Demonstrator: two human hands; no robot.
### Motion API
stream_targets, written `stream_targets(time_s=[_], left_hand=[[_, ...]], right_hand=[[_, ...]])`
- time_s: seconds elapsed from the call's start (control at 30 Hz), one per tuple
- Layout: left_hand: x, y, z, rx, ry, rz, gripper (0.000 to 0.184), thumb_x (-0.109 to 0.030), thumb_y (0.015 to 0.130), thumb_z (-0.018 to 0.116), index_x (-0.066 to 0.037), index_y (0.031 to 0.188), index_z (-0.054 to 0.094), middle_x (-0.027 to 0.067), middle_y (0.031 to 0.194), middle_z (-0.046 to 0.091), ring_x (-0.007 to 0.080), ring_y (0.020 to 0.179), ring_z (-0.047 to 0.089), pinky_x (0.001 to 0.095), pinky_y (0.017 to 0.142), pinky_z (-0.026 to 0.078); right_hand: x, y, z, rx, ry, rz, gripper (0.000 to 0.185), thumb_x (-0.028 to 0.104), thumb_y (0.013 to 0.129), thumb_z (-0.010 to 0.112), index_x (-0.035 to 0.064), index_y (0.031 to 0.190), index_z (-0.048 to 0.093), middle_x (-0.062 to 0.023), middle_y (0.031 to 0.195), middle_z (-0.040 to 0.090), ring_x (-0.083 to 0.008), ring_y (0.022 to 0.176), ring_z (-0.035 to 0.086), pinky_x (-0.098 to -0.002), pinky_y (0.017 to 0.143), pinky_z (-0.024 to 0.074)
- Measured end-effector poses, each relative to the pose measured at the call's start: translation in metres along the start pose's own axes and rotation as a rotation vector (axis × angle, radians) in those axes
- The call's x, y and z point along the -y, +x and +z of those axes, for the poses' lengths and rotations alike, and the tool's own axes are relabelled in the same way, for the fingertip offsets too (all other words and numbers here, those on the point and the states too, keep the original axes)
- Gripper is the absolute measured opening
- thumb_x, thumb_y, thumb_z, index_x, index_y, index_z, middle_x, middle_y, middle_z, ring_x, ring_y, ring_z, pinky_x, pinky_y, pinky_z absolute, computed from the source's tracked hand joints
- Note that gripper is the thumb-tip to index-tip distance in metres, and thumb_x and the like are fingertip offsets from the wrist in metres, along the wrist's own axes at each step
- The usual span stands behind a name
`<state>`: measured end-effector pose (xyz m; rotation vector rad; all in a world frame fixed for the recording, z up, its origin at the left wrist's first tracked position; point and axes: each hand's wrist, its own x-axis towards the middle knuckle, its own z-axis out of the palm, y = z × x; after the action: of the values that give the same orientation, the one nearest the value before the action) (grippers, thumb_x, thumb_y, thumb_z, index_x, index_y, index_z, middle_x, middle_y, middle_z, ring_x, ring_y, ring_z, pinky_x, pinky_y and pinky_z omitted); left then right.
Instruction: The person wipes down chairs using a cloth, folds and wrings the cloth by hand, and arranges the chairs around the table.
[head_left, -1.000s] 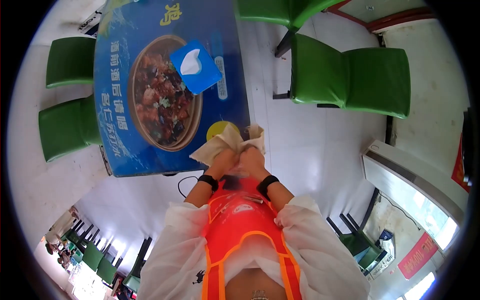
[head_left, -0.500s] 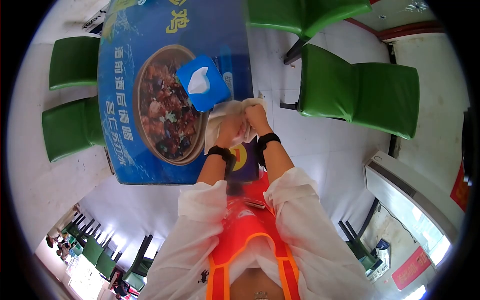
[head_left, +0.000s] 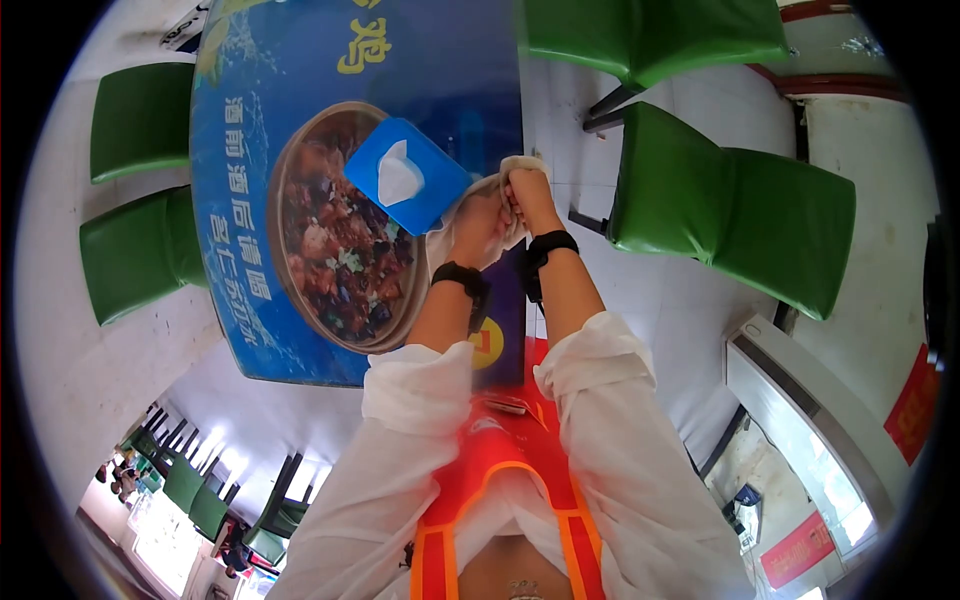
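A pale beige cloth (head_left: 520,164) is bunched between my two hands at the right edge of the blue table (head_left: 450,80). My left hand (head_left: 481,222) presses on the cloth, its fingers curled and partly hidden. Closed around the cloth's upper part, my right hand (head_left: 530,196) touches the left one. Just left of the cloth sits a blue tissue box (head_left: 430,185) with a white tissue (head_left: 400,178) sticking out. The tabletop carries a printed picture of a food bowl (head_left: 335,240).
Green chairs stand right of the table (head_left: 670,185) and left of it (head_left: 140,120). A white appliance (head_left: 800,430) is by the right wall. More chairs (head_left: 190,490) and several people (head_left: 122,480) are far off at the lower left.
Both hands have moved away from my body along the table's right edge with the cloth, which is now more bunched. The tissue box is now turned and close beside the cloth.
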<state>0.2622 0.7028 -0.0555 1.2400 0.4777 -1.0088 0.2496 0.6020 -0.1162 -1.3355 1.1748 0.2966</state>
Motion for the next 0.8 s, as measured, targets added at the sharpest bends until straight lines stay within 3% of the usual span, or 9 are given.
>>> stream_targets(time_s=[0.07,0.27,0.3,0.4,0.53,0.57,0.67,0.7,0.8], left_hand=[[-0.008,0.013,0.000,-0.043,0.138,-0.024,0.032,-0.018,0.089,0.043,-0.005,0.060,0.050,0.0024,0.050,0.046,0.0100,0.044,0.043,0.0215,0.045,0.035],[-0.032,0.046,0.003,-0.052,0.309,0.035,0.037,-0.025,0.087,0.045,-0.005,0.057,0.052,0.0024,0.049,0.048,0.0090,0.042,0.042,0.0222,0.043,0.033],[-0.036,0.052,0.003,-0.031,0.364,0.087,0.037,-0.026,0.087,0.045,-0.005,0.057,0.052,0.0024,0.049,0.048,0.0089,0.042,0.042,0.0221,0.042,0.033],[-0.040,0.077,0.003,0.000,0.389,0.142,0.036,-0.027,0.085,0.045,-0.006,0.056,0.052,0.0025,0.048,0.048,0.0093,0.041,0.041,0.0220,0.041,0.031],[-0.060,0.079,0.013,-0.058,0.355,0.004,0.038,-0.028,0.086,0.047,-0.005,0.055,0.050,0.0027,0.049,0.048,0.0100,0.039,0.041,0.0219,0.038,0.030],[-0.061,0.082,0.013,-0.063,0.393,-0.019,0.039,-0.029,0.086,0.047,-0.004,0.056,0.050,0.0030,0.049,0.049,0.0103,0.037,0.040,0.0217,0.036,0.029],[-0.055,0.088,0.010,-0.038,0.310,0.092,0.039,-0.028,0.086,0.047,-0.005,0.055,0.050,0.0029,0.048,0.048,0.0107,0.036,0.039,0.0220,0.035,0.030],[-0.053,0.091,0.009,-0.057,0.354,0.080,0.039,-0.026,0.087,0.047,-0.004,0.054,0.050,0.0039,0.049,0.049,0.0109,0.037,0.041,0.0225,0.036,0.032],[-0.048,0.091,0.004,-0.038,0.513,0.189,0.036,-0.031,0.087,0.047,-0.006,0.062,0.055,0.0021,0.054,0.051,0.0107,0.044,0.044,0.0230,0.041,0.034]], right_hand=[[0.010,0.006,0.003,-0.021,0.026,-0.053,0.022,0.015,0.070,0.044,0.0090,0.049,0.044,-0.0028,0.043,0.038,-0.0144,0.031,0.028,-0.0292,0.031,0.0170],[0.051,0.019,0.006,-0.053,0.128,-0.074,0.024,0.017,0.071,0.044,0.0115,0.047,0.043,-0.0009,0.042,0.038,-0.0139,0.031,0.028,-0.0290,0.031,0.0190],[0.060,0.023,0.003,-0.029,0.104,-0.025,0.018,0.008,0.067,0.044,-0.0028,0.057,0.053,-0.0137,0.052,0.051,-0.0249,0.046,0.047,-0.0353,0.046,0.0362],[0.047,0.066,0.011,0.019,0.195,-0.153,0.017,0.008,0.066,0.043,-0.0011,0.056,0.053,-0.0129,0.052,0.050,-0.0243,0.044,0.045,-0.0357,0.043,0.0347],[0.051,0.079,0.017,-0.094,0.280,-0.078,0.018,0.009,0.067,0.045,0.0008,0.053,0.051,-0.0105,0.050,0.049,-0.0213,0.041,0.043,-0.0340,0.040,0.0332],[0.074,0.052,0.012,-0.089,0.343,-0.039,0.021,0.010,0.069,0.041,0.0103,0.048,0.042,-0.0027,0.041,0.038,-0.0140,0.030,0.031,-0.0270,0.029,0.0238],[0.072,0.059,0.014,-0.111,0.301,-0.095,0.021,0.010,0.069,0.041,0.0101,0.048,0.042,-0.0032,0.042,0.039,-0.0140,0.030,0.031,-0.0272,0.029,0.0232],[0.070,0.063,0.010,-0.085,0.265,-0.045,0.020,0.011,0.070,0.044,0.0024,0.053,0.051,-0.0093,0.050,0.049,-0.0200,0.038,0.043,-0.0322,0.038,0.0333],[0.083,0.036,0.009,-0.051,0.192,-0.071,0.021,0.011,0.071,0.043,-0.0002,0.057,0.055,-0.0119,0.052,0.052,-0.0235,0.040,0.047,-0.0350,0.039,0.0356]])
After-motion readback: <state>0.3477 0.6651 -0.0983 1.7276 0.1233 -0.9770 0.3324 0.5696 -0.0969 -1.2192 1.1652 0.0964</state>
